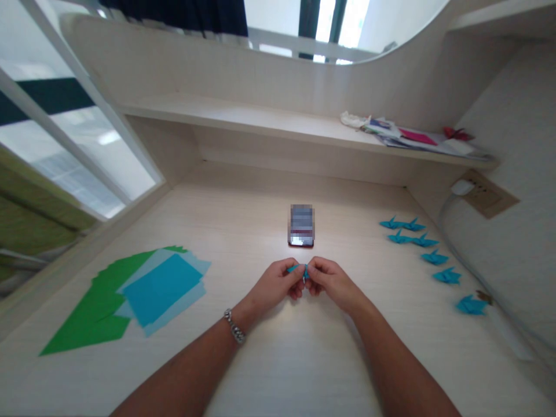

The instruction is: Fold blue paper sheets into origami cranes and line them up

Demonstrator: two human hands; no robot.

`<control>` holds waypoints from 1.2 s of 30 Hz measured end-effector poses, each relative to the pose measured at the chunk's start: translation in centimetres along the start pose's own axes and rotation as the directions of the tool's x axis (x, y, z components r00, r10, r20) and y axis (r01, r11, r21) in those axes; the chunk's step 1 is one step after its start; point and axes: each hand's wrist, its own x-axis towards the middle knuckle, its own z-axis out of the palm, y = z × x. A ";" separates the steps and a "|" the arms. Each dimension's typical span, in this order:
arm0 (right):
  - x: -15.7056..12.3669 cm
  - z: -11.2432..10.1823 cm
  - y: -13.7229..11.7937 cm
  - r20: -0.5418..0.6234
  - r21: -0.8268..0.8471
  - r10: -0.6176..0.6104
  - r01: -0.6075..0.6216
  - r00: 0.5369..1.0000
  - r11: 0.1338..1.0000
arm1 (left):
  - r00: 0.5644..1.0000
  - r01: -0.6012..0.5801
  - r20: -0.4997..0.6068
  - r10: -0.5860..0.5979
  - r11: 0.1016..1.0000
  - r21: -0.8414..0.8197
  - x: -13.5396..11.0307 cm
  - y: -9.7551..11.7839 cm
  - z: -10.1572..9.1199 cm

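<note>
Between my two hands is a small folded piece of blue paper [293, 268], mostly covered by the fingers. My left hand [282, 279] pinches its left side with thumb and forefinger. From the other side my right hand [325, 275] pinches it too, the fingertips of both hands almost meeting. How the paper is folded in the middle cannot be made out. Just beyond the hands lies a phone [301, 226] with its screen lit and blurred out. Several finished blue paper cranes [434, 257] stand in a loose row at the right of the desk.
Blue paper sheets [163, 289] lie over green sheets [82, 318] on the left of the desk [269, 359]. A white cable [467, 255] runs from a wall socket [490, 194] past the cranes. Papers [412, 137] rest on the shelf [260, 123] below a mirror [278, 29].
</note>
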 end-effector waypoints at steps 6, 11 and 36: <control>-0.3 0.4 -0.5 0.029 0.331 0.043 -0.050 0.999 0.942 | 1.000 0.019 0.010 -0.016 0.958 -0.288 -0.2 0.6 0.3; -0.5 0.6 -0.9 0.058 0.477 0.066 -0.086 0.996 0.875 | 0.999 0.037 0.036 -0.022 0.871 -0.490 -0.6 1.0 1.0; -0.3 -0.2 -0.3 -0.046 0.095 0.010 -0.006 0.999 0.995 | 0.991 -0.093 -0.091 0.095 0.995 0.017 -0.1 1.2 0.3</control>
